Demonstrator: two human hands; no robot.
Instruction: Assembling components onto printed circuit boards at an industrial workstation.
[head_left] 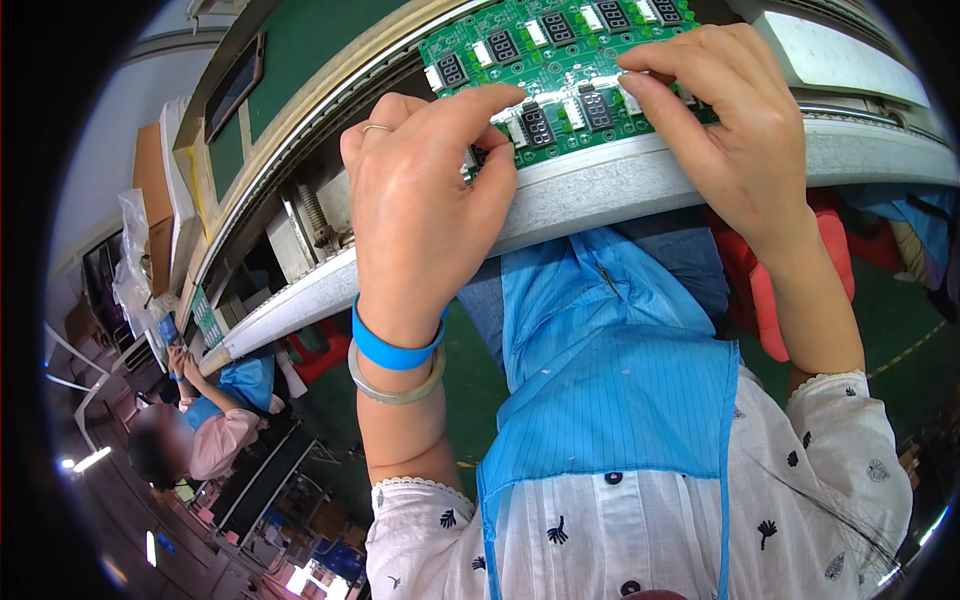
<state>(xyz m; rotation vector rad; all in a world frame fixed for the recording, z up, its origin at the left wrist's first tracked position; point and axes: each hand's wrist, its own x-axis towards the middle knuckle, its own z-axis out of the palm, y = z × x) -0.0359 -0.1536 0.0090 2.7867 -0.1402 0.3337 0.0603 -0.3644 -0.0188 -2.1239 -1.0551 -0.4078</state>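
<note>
A green circuit board panel (572,72) lies across the conveyor in front of me, carrying rows of dark seven-segment displays (557,27) and white connectors (535,33). My left hand (425,195) is over the panel's near left part, its thumb and forefinger bent toward each other by a connector and a display. Over the right part, my right hand (735,140) brings thumb and forefinger close together just above a white connector (630,101). Whatever either pinch holds is too small or hidden to make out.
A pale metal rail (600,190) runs along the conveyor's near side. A spring-loaded screw (313,218) sits left of my left hand. Farther left, another person (215,420) works at the line near another green board (207,318). Red stool parts (765,290) show below the rail.
</note>
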